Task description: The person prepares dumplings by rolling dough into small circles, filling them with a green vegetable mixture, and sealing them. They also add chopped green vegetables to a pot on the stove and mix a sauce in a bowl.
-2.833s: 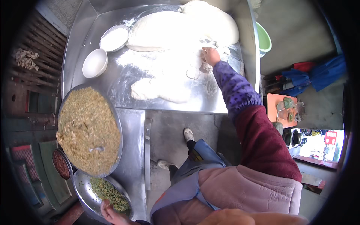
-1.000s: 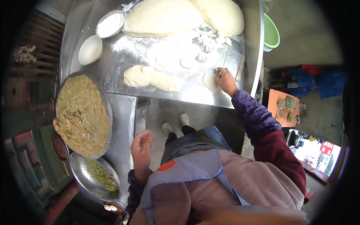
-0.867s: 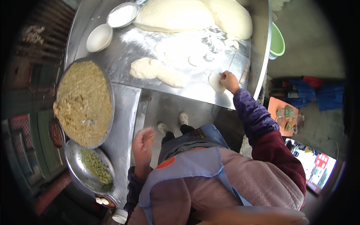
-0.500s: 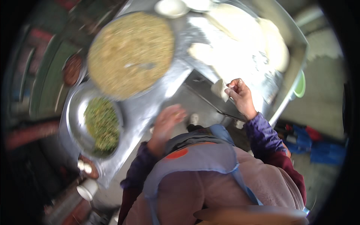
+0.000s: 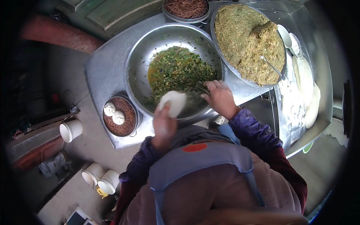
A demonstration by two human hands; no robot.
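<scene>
A thin round dough wrapper is in my left hand, held up by the thumb and fingers over the near rim of a large steel bowl. My right hand reaches over the bowl's right side. Its fingers are bent together at the edge of the chopped green filling; what they hold there, perhaps a thin handle, I cannot make out. Yellowish liquid shows at the filling's left edge. Two white pleated buns sit in a round steamer to the left of the bowl.
A big basin of yellowish filling with a spoon stands at the right. Beyond it are small white bowls and long dough pieces on a floured metal tray. A second steamer is at the back. White buckets stand at left.
My view has swung left toward the green filling bowl. The wrapper has passed from my right hand to my left. My right hand now reaches into the bowl.
</scene>
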